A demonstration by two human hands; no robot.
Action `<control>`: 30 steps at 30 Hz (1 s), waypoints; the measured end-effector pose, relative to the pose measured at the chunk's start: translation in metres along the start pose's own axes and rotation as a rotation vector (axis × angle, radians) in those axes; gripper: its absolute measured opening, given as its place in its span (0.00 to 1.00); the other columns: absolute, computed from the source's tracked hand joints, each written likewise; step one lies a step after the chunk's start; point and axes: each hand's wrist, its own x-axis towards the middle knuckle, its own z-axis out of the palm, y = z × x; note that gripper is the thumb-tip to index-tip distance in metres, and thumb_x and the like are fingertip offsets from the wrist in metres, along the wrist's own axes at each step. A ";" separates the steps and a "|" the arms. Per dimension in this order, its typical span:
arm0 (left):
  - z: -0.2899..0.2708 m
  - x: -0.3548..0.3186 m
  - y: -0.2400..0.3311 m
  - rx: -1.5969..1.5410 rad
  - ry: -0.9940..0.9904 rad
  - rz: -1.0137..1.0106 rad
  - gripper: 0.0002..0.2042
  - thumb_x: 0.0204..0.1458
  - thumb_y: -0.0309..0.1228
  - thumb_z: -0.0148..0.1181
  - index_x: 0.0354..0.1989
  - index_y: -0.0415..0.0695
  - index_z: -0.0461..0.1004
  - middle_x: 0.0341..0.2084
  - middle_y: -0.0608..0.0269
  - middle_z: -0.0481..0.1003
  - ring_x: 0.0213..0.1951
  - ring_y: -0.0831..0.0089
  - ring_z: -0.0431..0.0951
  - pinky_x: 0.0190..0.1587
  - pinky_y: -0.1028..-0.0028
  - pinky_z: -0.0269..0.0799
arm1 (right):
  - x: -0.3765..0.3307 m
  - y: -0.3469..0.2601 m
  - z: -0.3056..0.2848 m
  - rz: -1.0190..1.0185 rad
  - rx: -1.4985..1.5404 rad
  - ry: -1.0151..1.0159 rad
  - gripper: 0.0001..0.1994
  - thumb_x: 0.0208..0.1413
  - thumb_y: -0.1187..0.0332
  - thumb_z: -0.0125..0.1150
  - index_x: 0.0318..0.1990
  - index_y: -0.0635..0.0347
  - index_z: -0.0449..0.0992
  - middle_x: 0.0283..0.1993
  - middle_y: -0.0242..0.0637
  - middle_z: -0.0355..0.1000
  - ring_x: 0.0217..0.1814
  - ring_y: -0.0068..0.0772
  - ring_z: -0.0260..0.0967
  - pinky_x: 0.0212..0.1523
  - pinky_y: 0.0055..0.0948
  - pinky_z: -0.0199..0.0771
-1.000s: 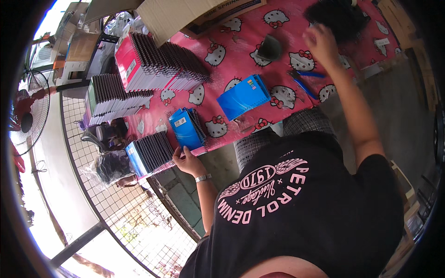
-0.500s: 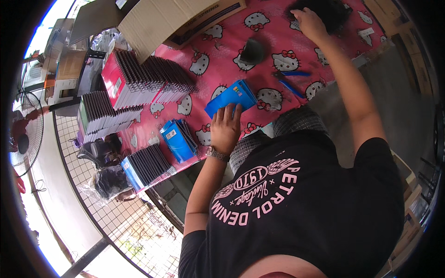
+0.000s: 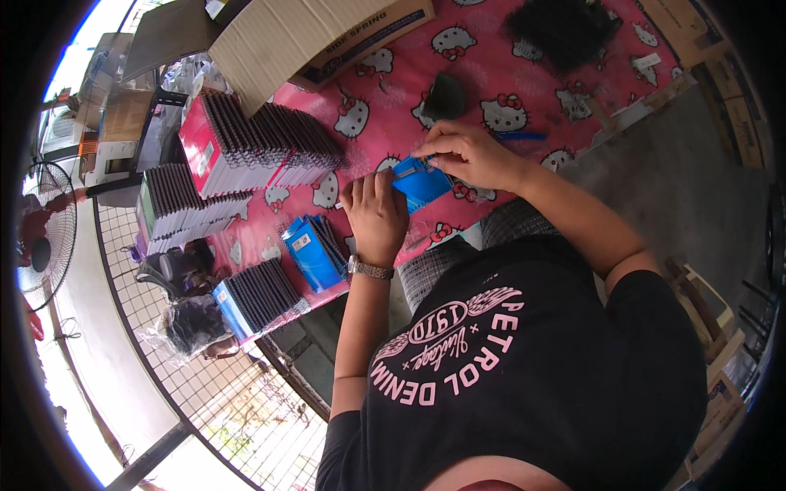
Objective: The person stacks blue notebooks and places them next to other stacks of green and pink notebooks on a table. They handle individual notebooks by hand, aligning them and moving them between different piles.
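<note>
Both hands have come together on the blue box [image 3: 422, 182] now, sitting on the pink cartoon-cat tablecloth [image 3: 524, 74] right in front of the person. A second ago the right hand [image 3: 468, 154] was way out at the far right by the pile of black stuff [image 3: 565, 29], and the left hand [image 3: 375, 214] was down near the edge by the row of blue boxes. Half a second ago the left one had already moved up to the box while the right was still off at the pile. So the reaching part looks done and it's now two-handed work on that one box.

The left hand lies flat with its fingers on the box's left end, pinning it. The right hand is curled over the far right edge, fingertips pinched at the top. Can't tell if something small is held in that pinch.

Around it: a few loose blue boxes [image 3: 313, 250] near left, rows of dark packed ones [image 3: 260, 296] at the table's near edge, bigger pink-ended stacks [image 3: 246, 147] further left, a cardboard box [image 3: 311, 37] at the far side, and a blue pen [image 3: 520, 136] just right of the right hand.
</note>
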 end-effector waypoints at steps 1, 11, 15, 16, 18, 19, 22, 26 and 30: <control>0.001 0.001 0.000 -0.009 0.000 0.004 0.10 0.53 0.28 0.55 0.43 0.42 0.72 0.34 0.57 0.75 0.40 0.57 0.73 0.51 0.57 0.61 | -0.001 -0.001 0.001 0.012 0.021 0.020 0.15 0.55 0.80 0.60 0.49 0.56 0.80 0.44 0.35 0.70 0.41 0.29 0.73 0.41 0.27 0.75; 0.003 0.005 -0.005 -0.034 -0.029 0.028 0.10 0.54 0.30 0.59 0.44 0.43 0.73 0.35 0.58 0.75 0.40 0.58 0.73 0.49 0.60 0.62 | 0.017 -0.004 -0.021 0.207 0.092 -0.313 0.14 0.58 0.71 0.56 0.52 0.55 0.77 0.36 0.38 0.70 0.41 0.37 0.72 0.44 0.33 0.72; 0.009 0.011 0.000 -0.111 0.019 0.042 0.14 0.51 0.29 0.60 0.46 0.44 0.72 0.36 0.58 0.74 0.41 0.58 0.73 0.52 0.58 0.63 | 0.026 -0.027 -0.027 0.544 0.201 -0.368 0.14 0.60 0.68 0.56 0.54 0.55 0.76 0.34 0.38 0.71 0.37 0.36 0.73 0.41 0.32 0.72; 0.009 0.012 0.002 -0.108 0.004 0.042 0.14 0.50 0.29 0.60 0.46 0.44 0.72 0.36 0.57 0.74 0.42 0.58 0.73 0.52 0.58 0.63 | 0.026 -0.026 -0.027 0.538 0.176 -0.378 0.14 0.62 0.67 0.55 0.54 0.55 0.76 0.34 0.37 0.72 0.34 0.34 0.73 0.39 0.32 0.72; 0.009 0.016 0.008 -0.107 -0.023 0.049 0.16 0.49 0.28 0.60 0.48 0.43 0.72 0.37 0.57 0.74 0.42 0.58 0.73 0.52 0.59 0.63 | 0.016 -0.005 -0.017 0.035 -0.039 -0.201 0.13 0.63 0.66 0.55 0.53 0.56 0.76 0.34 0.37 0.72 0.34 0.33 0.73 0.38 0.32 0.73; 0.009 0.015 0.007 -0.106 -0.032 0.043 0.15 0.50 0.28 0.60 0.47 0.43 0.72 0.37 0.57 0.75 0.42 0.58 0.73 0.52 0.59 0.63 | 0.015 0.000 -0.013 -0.213 -0.145 -0.112 0.13 0.63 0.65 0.55 0.52 0.56 0.76 0.35 0.37 0.73 0.34 0.32 0.73 0.38 0.32 0.73; 0.009 0.014 0.003 -0.142 -0.052 0.046 0.15 0.50 0.28 0.59 0.48 0.43 0.72 0.37 0.57 0.75 0.42 0.58 0.74 0.51 0.59 0.63 | 0.017 0.008 -0.014 -0.140 -0.116 -0.179 0.11 0.61 0.70 0.58 0.50 0.59 0.76 0.38 0.35 0.69 0.37 0.26 0.70 0.39 0.29 0.72; 0.007 0.013 0.009 -0.142 -0.001 0.000 0.13 0.52 0.27 0.58 0.46 0.43 0.73 0.37 0.58 0.76 0.41 0.59 0.74 0.50 0.60 0.62 | 0.016 -0.010 -0.017 0.337 0.111 -0.357 0.15 0.57 0.72 0.61 0.52 0.62 0.74 0.45 0.39 0.68 0.40 0.33 0.71 0.40 0.31 0.72; 0.001 0.014 0.016 -0.116 -0.032 0.044 0.14 0.51 0.29 0.60 0.47 0.44 0.72 0.37 0.59 0.76 0.41 0.60 0.74 0.51 0.60 0.62 | 0.009 -0.021 -0.016 0.160 -0.134 -0.200 0.19 0.58 0.69 0.61 0.56 0.62 0.71 0.53 0.44 0.68 0.37 0.37 0.75 0.35 0.33 0.74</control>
